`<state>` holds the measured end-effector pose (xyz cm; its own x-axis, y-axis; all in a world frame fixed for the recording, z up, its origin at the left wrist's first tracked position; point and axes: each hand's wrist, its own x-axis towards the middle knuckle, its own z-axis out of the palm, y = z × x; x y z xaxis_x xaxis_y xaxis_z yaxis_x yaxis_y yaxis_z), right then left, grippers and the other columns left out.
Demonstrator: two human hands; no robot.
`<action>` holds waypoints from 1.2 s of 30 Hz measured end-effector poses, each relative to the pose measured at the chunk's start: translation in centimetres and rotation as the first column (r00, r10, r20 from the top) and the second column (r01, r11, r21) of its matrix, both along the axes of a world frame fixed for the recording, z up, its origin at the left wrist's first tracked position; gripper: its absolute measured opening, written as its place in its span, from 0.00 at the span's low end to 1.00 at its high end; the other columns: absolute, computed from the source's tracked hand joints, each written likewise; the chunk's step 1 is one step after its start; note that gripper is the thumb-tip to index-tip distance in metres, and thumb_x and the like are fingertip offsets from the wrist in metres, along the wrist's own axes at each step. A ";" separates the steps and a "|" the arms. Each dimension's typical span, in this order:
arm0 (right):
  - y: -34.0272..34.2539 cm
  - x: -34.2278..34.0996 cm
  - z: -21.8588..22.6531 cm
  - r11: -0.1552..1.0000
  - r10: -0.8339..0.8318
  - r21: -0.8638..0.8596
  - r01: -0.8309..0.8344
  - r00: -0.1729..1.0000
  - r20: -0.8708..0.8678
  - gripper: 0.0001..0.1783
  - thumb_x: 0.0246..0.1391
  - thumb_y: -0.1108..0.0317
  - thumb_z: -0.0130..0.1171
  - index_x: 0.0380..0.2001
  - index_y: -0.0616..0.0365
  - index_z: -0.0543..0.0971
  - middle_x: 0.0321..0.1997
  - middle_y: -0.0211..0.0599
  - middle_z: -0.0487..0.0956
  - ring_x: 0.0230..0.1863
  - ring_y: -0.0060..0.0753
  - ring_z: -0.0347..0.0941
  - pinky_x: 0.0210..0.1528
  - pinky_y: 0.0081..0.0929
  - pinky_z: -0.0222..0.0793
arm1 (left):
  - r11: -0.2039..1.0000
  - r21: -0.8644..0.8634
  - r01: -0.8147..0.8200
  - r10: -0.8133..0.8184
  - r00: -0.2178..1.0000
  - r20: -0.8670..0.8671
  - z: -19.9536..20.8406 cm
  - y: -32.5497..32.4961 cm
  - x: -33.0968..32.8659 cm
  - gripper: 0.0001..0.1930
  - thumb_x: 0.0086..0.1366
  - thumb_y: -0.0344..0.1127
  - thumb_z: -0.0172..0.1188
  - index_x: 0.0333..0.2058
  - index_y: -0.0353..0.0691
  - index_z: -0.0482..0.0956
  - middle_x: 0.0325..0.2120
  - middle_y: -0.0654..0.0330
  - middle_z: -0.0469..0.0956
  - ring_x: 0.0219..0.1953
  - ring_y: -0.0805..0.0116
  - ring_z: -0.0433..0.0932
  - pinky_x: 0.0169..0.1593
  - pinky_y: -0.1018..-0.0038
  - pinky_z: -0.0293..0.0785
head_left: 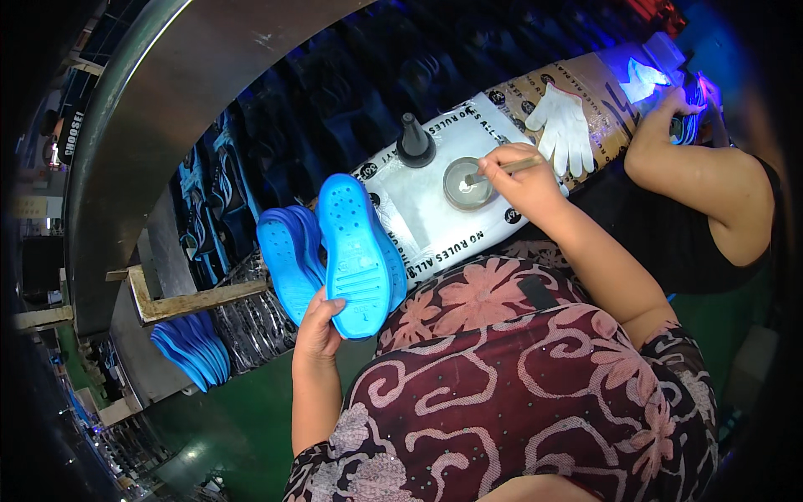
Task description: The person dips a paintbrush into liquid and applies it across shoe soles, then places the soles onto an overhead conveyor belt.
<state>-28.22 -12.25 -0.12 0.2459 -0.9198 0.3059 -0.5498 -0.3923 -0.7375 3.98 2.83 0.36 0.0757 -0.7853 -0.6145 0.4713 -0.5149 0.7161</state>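
Head view: a worker in a floral top grasps a blue shoe sole (355, 251) with the left hand (316, 326), the thumb pressed on its near end, while the right hand (523, 180) grips a brush (473, 178) whose tip reaches inside a round, clear bowl (450, 196). The held sole stands tilted at the left end of a white, plastic-covered surface (400, 205), dotted holes showing toward its far end and ridges toward the near one. Another blue edge shows behind its right side; whether the hand also holds that piece cannot be told. Just left, more blue soles (288, 259) lean close together, and a further blue stack (196, 356) sits lower and nearer, beyond a wooden frame (201, 303). On the surface, a dark cone-shaped container (415, 144) stands upright to the far left of the bowl; a white glove (562, 130) lies flat to the far right. At far right, a co-worker's arm (698, 180) extends toward a patch of blue-violet light.
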 end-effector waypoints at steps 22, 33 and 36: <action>6.7 1.6 7.0 0.946 0.057 0.251 -0.206 0.867 0.495 0.17 0.60 0.61 0.51 0.27 0.63 0.81 0.21 0.31 0.76 0.26 0.22 0.70 0.31 0.23 0.65 | 0.803 -0.569 0.176 0.215 0.806 0.552 2.6 -4.4 -8.8 0.20 0.56 0.27 0.58 0.47 0.30 0.64 0.37 0.53 0.76 0.39 0.67 0.77 0.44 0.73 0.73; 6.2 3.7 6.8 0.903 0.290 -0.351 -0.247 0.954 0.075 0.10 0.51 0.66 0.58 0.20 0.58 0.79 0.20 0.32 0.76 0.27 0.37 0.71 0.45 0.35 0.65 | 0.621 -0.684 0.383 0.286 0.701 0.653 2.8 -3.9 -8.5 0.17 0.54 0.19 0.57 0.43 0.29 0.66 0.36 0.55 0.75 0.35 0.70 0.76 0.43 0.76 0.72; 6.3 3.3 7.3 0.915 0.264 -0.323 -0.240 0.964 0.031 0.09 0.50 0.66 0.58 0.20 0.57 0.79 0.20 0.32 0.76 0.27 0.37 0.71 0.48 0.36 0.65 | 0.577 -0.730 0.366 0.344 0.702 0.624 2.4 -3.8 -8.4 0.17 0.53 0.19 0.57 0.43 0.28 0.67 0.36 0.55 0.76 0.36 0.70 0.76 0.44 0.76 0.71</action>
